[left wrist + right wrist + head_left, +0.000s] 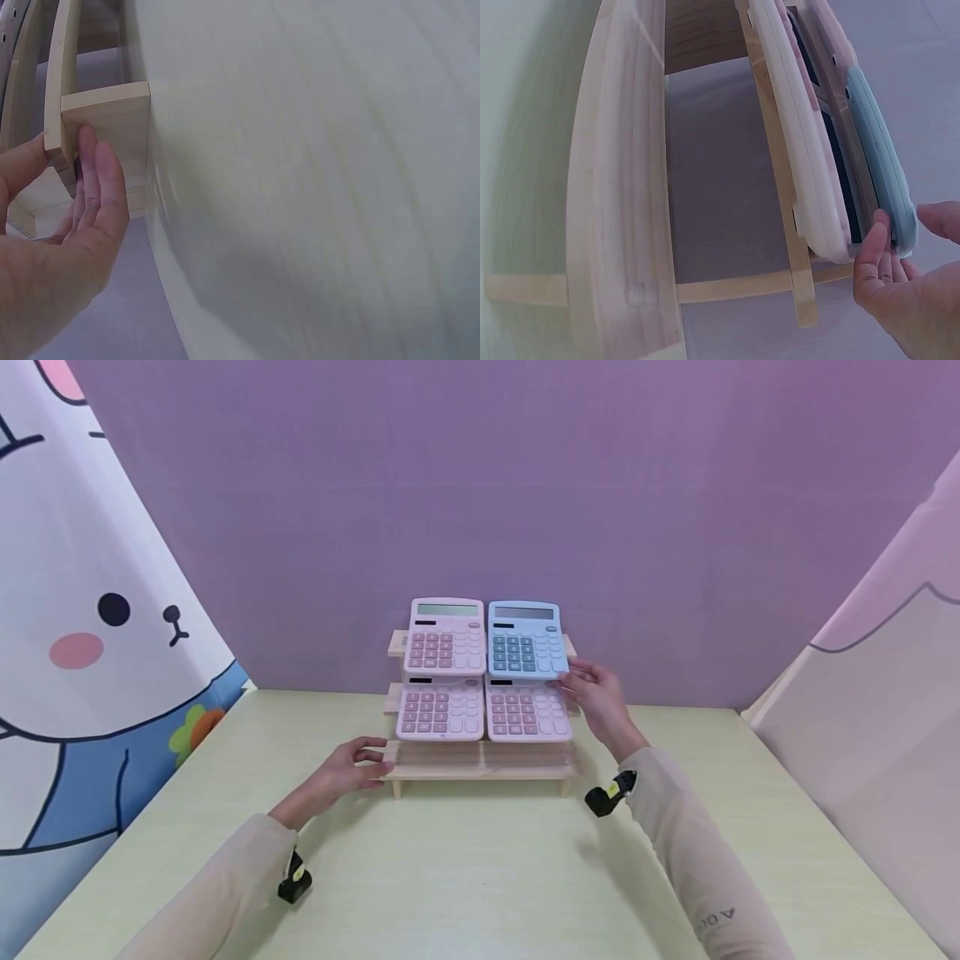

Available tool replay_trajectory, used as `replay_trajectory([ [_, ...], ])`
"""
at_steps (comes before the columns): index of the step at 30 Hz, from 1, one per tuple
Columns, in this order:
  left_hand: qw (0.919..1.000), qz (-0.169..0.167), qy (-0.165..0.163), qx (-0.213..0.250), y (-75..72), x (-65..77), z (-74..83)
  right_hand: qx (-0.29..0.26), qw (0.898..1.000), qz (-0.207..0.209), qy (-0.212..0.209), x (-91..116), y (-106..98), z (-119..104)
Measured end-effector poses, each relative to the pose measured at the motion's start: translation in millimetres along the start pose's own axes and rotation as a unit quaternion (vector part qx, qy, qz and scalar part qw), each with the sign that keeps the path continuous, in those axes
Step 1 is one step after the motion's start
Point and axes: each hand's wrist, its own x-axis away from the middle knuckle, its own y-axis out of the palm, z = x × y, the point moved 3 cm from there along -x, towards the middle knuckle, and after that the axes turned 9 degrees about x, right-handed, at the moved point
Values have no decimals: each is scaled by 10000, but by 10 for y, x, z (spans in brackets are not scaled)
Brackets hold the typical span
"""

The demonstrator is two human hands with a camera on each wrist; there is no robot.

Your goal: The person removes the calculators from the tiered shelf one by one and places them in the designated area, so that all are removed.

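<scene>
A tiered wooden rack (480, 768) stands on the table with calculators leaning on its upper two tiers. On the top tier are a pink calculator (445, 637) and, to its right, a blue calculator (528, 639). Two more pink calculators, one on the left (439, 710) and one on the right (528, 712), sit on the middle tier, their tops partly hidden. My left hand (347, 770) grips the left end of the bottom tier, thumb above and fingers under the board. With my right hand (602, 700) I pinch the lower right corner of the blue calculator between thumb and fingers.
The pale table (465, 868) extends in front of the rack and to both sides. Behind it rises a purple backdrop (495, 485). A cartoon-printed cloth (97, 610) hangs at the left, and a pink-and-white cloth (885, 693) at the right.
</scene>
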Motion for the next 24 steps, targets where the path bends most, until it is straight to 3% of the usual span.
replay_trajectory([
  [24, 10000, 31, -31, 17, 6, -21, -13, -471, 9989, -27, 9, -2, 65, 8],
])
